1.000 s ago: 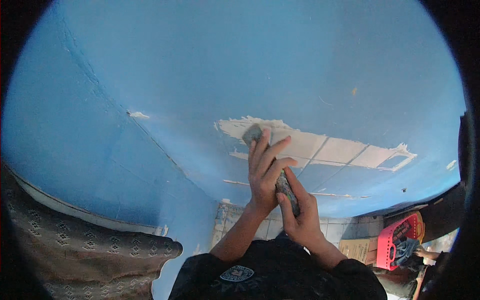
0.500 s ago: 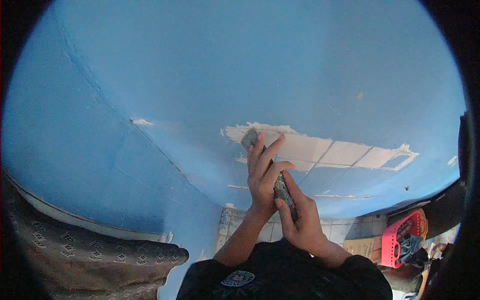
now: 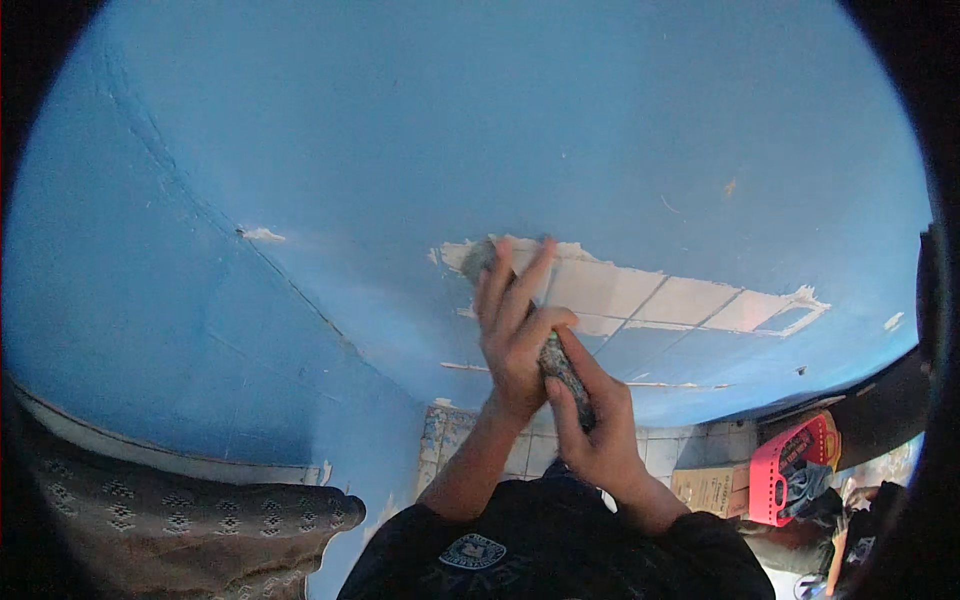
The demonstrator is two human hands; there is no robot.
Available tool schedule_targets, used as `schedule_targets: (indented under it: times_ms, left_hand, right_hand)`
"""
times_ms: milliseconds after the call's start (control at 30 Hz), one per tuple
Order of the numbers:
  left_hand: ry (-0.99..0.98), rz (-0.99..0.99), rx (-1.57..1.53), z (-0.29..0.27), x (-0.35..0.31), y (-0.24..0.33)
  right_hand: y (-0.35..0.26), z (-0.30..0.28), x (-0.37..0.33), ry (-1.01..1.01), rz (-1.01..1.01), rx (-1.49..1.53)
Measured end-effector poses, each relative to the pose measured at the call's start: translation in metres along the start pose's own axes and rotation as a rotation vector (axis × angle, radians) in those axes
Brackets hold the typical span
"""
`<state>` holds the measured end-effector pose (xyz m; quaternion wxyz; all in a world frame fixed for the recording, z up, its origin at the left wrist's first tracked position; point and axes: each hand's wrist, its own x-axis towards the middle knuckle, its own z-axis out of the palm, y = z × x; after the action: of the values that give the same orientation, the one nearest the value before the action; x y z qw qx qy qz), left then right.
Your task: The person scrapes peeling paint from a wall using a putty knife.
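A paint scraper with a worn, speckled grey handle slants up and to the left against the blue wall. My right hand is closed round the lower handle, its thumb lying along it. Higher up, my left hand holds the tool, with extended fingers pressed over the grey blade. That blade meets the upper left end of a bare patch of white tiles, edged by ragged paint. My left fingers hide part of the blade.
A dark patterned cloth hangs at the lower left. Toward the lower right are a pink basket holding dark items and a cardboard box. A small chipped spot marks the wall at the left.
Both hands and the scraper have shifted slightly up and left along the bare patch. The whole view has also moved a little. My grip looks the same.
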<state>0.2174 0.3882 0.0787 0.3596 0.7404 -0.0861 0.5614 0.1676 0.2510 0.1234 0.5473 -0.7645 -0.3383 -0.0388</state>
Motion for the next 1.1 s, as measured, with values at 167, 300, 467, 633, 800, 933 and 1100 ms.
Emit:
schedule_targets:
  times_ms: [167,300,467,633,800,933,1100]
  left_hand:
    - [-0.053,-0.049,-0.005,-0.002,-0.009,0.0]
    - [0.085,-0.001,-0.001,-0.001,0.007,-0.006]
    - [-0.013,-0.043,0.006,-0.001,0.005,-0.007]
    - [0.015,-0.04,-0.063,-0.001,-0.007,-0.007]
    - [0.061,-0.015,-0.034,-0.004,-0.016,-0.013]
    - [0.079,-0.054,0.042,-0.002,-0.002,-0.018]
    - [0.044,0.008,0.005,-0.002,-0.001,-0.016]
  right_hand:
    - [0.003,0.002,-0.005,-0.016,0.043,0.053]
    - [-0.005,0.004,0.01,-0.069,0.061,0.045]
    - [0.008,0.008,0.008,0.003,-0.029,0.063]
    - [0.004,0.01,0.001,-0.033,-0.013,0.058]
    - [0.003,0.014,0.008,-0.073,-0.009,0.067]
    - [0.002,0.009,0.018,-0.078,-0.024,-0.001]
    - [0.008,0.009,0.014,-0.035,-0.099,0.023]
